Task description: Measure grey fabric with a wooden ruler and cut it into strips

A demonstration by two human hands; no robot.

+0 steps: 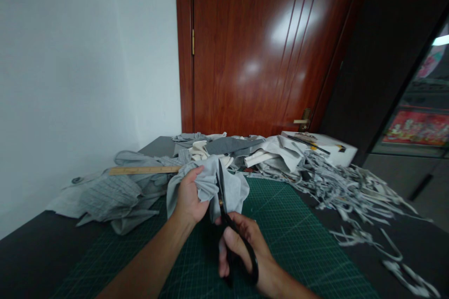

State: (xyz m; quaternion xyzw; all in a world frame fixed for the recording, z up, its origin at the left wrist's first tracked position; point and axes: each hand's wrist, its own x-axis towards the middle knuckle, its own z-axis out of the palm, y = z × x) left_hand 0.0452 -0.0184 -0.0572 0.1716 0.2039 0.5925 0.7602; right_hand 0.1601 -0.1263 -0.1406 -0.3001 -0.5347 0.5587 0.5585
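Note:
Bunched light grey fabric [235,188] is gripped in my left hand [191,198], held up over the green cutting mat [280,224]. My right hand [242,243] is closed around the handles of black scissors [221,196]. Their blades point up and away from me, against the fabric just right of my left fingers. Part of the fabric hangs to the right of the blades. Whether the lower blade lies under the cloth is hidden.
A wooden ruler [143,170] rests on crumpled grey cloth [112,196] at the left. More fabric pieces [238,145] lie along the back. Thin cut strips [336,187] are heaped at the right, before a white box [345,152]. Behind stands a brown door [245,56].

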